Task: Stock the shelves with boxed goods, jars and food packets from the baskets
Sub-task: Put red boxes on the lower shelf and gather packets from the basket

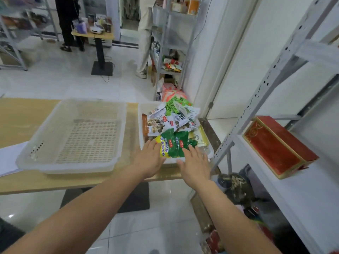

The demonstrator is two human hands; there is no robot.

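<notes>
Green packets [174, 145], two side by side, lie at the near end of the full basket [140, 123], straight ahead of you and between your hands. Their long axis runs away from you. Left hand [149, 160] is flat with fingers straight, its tips at the yellow left edge. Right hand [195, 165] is also flat, tips over the lower right corner. The hands are apart and grip nothing; firm contact unclear. Both are equally near, but the right is closer to the shelf [275, 189], which stands to the right. Count: two baskets, one being the empty basket [73, 162] on the left; one red box [278, 145] on the shelf; the heaped packets overlap too much to count.
</notes>
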